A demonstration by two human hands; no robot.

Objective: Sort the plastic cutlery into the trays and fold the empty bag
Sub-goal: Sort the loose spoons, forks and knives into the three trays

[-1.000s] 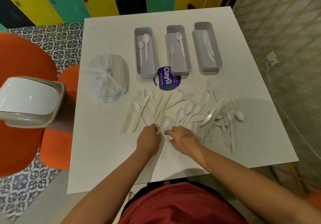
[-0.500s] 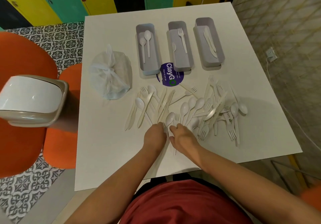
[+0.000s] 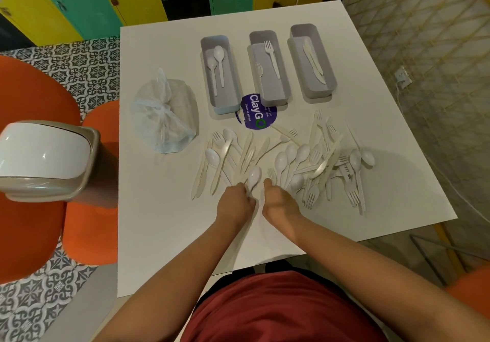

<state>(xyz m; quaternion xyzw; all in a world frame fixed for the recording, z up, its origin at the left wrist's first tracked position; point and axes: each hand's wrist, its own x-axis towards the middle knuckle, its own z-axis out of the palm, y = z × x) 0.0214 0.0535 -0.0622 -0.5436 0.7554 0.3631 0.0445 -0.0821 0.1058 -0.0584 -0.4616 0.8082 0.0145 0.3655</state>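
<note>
My left hand (image 3: pixel 234 203) pinches the handle of a white spoon (image 3: pixel 253 176) just below the purple sticker (image 3: pixel 256 115); my right hand (image 3: pixel 279 203) sits curled beside it, and I cannot tell whether it grips anything. These pieces look feather-light, stiff and a bit slick, so I judge the handle end the best hold. Above the sticker stand three grey trays: the spoon tray (image 3: pixel 220 76) holds two spoons, the fork tray (image 3: pixel 269 69) two forks, the knife tray (image 3: pixel 313 60) what looks like two knives. The loose cutlery pile (image 3: pixel 318 161) spreads right and below; the crumpled bag (image 3: pixel 163 113) lies left.
</note>
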